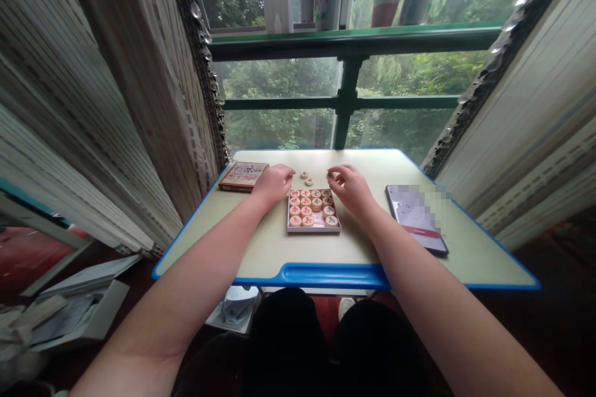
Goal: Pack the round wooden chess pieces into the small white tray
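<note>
A shallow white box (314,231) of Chinese chess pieces lies in the middle of the table, with rows of round wooden pieces marked in red and dark characters. A gap shows in its front row, baring the bottom. My left hand (274,183) is at the box's far left corner, fingers pinched on a Chinese chess piece (289,175) that is mostly hidden. Across from it, at the far right corner, my right hand (350,186) pinches another piece (331,176), partly covered by the fingers. Two loose pieces, a farther one (304,175) and a nearer one (309,182), lie between my hands beyond the box.
A printed box lid (244,176) lies left of my left hand. On the right rests a phone or tablet (414,217). The table (209,248) has a blue edge and a front groove. Cans and cups stand on the window ledge; curtains hang at both sides.
</note>
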Demonstrator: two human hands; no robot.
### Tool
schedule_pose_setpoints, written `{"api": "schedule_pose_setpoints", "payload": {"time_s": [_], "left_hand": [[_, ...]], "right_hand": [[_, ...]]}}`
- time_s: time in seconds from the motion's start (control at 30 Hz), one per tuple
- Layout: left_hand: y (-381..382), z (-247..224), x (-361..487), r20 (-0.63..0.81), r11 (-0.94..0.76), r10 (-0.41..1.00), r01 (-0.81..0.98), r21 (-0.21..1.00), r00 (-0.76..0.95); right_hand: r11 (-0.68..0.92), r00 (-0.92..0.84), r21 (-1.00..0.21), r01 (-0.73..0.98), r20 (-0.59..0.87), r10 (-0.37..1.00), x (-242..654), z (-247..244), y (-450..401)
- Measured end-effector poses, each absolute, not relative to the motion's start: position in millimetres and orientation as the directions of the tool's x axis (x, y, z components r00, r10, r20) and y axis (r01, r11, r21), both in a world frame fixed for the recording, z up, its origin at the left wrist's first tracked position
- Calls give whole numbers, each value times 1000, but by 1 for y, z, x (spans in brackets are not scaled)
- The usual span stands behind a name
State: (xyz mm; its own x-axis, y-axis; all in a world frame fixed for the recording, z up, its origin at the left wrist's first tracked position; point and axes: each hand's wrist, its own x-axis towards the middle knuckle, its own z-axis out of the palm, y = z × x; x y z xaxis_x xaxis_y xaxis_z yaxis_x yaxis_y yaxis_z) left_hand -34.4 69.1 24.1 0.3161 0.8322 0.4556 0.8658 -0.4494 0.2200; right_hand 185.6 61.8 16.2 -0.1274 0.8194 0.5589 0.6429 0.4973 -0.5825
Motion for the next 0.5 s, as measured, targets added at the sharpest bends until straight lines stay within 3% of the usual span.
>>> {"api": "schedule_pose_setpoints", "payload": {"time_s": [0.23,0.5], "left_hand": [[66,26,-33,447,-456,833,862,221,326],[66,26,-33,448,-464,831,855,232,330]], "right_hand": [[471,-100,-645,602,523,846,184,16,61],[409,-31,-863,296,419,908,181,18,63]]}}
